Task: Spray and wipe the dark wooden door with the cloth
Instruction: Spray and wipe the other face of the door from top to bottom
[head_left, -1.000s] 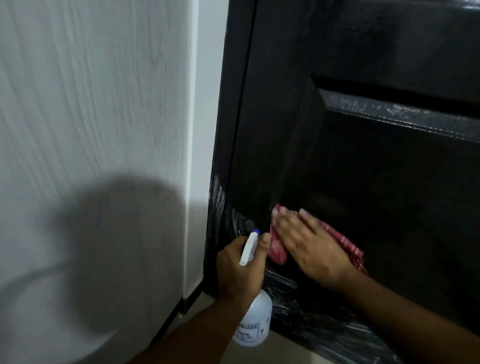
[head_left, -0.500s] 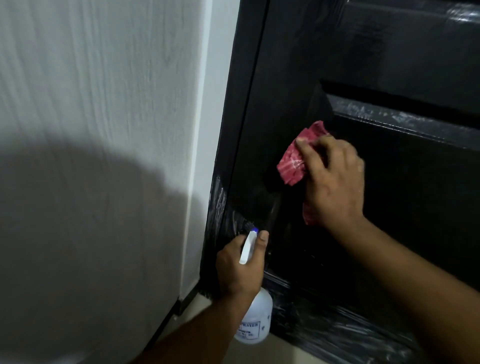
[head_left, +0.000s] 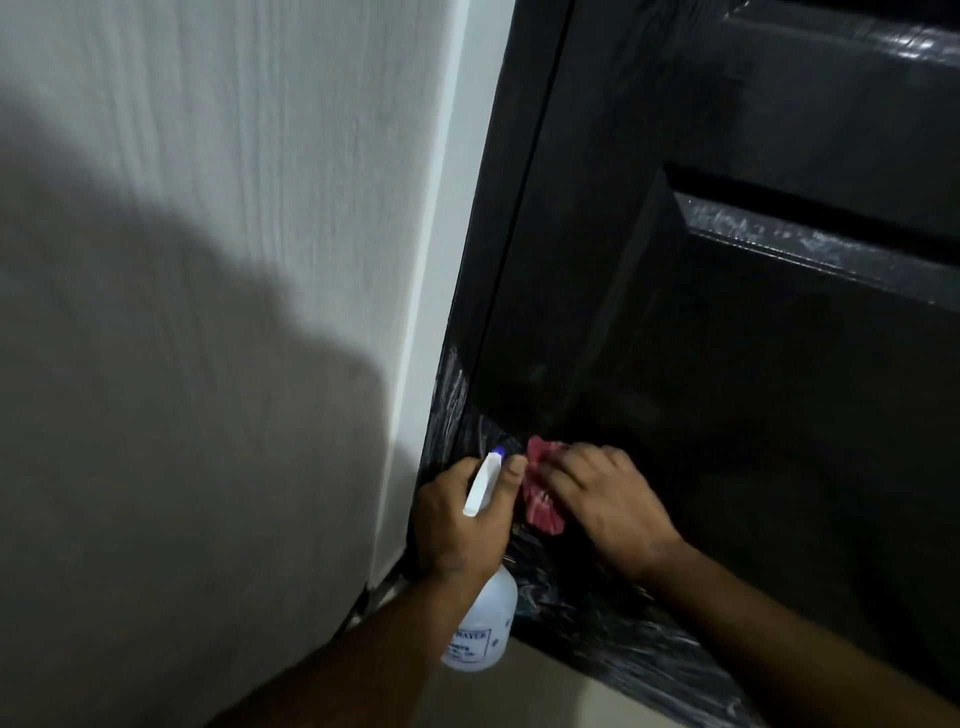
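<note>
The dark wooden door (head_left: 727, 364) fills the right of the view, with wet streaks near its lower left corner. My left hand (head_left: 462, 525) grips a white spray bottle (head_left: 483, 634) by the neck, its nozzle tip blue and pointing up toward the door. My right hand (head_left: 608, 509) presses a red cloth (head_left: 540, 504) against the door's lower left part, just right of the bottle's head. Most of the cloth is hidden under my fingers.
A pale textured wall (head_left: 208, 260) with a white edge strip (head_left: 441, 260) stands left of the door frame. My shadow falls across the wall. A strip of light floor (head_left: 545, 696) shows below the door.
My right hand has brought the red cloth down from the mid-height of the door to its lower left corner, beside the spray bottle. My left hand has stayed in place.
</note>
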